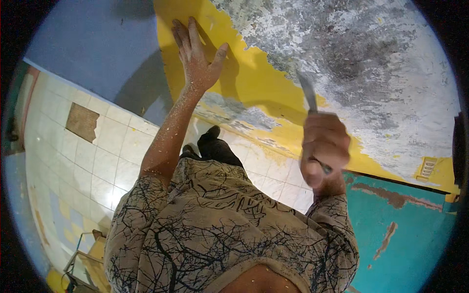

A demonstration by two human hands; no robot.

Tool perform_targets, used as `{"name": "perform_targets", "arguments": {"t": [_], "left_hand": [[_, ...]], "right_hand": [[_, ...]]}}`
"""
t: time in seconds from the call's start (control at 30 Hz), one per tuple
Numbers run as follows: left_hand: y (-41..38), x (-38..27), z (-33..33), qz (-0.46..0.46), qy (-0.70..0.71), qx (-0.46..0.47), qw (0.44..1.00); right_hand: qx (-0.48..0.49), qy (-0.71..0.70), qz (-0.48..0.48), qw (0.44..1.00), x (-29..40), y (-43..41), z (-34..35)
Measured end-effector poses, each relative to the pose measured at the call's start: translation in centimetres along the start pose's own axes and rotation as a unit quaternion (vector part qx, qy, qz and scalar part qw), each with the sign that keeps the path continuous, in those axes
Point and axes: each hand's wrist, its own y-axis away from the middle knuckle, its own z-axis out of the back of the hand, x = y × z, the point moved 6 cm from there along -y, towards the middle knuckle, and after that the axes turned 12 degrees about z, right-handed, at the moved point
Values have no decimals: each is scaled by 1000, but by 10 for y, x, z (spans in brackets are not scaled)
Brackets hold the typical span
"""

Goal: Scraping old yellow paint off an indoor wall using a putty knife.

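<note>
My left hand (198,64) rests spread on a band of yellow paint (253,73) on the wall, dusted with pale flakes up the forearm. In my right hand (324,146), blurred by motion, is a knife-like scraper with a narrow metal blade (307,89). Its tip points at the ragged border between the yellow paint and the bare, mottled grey-white plaster (340,55). Whether the blade touches the wall I cannot tell. Most of the handle is hidden in my fist.
Left of the yellow is a blue-grey wall (99,47). Yellow flakes lie on the white tile floor (117,168), which has a broken brown patch (82,122). A socket strip (427,168) sits low at right, above a chipped teal surface (406,234). A wooden-and-metal piece (91,263) stands lower left.
</note>
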Motion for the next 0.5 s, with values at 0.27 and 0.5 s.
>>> {"name": "perform_targets", "arguments": {"t": [0.27, 0.5], "left_hand": [[4, -6, -3, 23, 47, -12, 999], [15, -16, -17, 46, 61, 24, 997]], "right_hand": [[-3, -56, -18, 998, 26, -3, 11], [-92, 136, -190, 968, -21, 50, 48]]}}
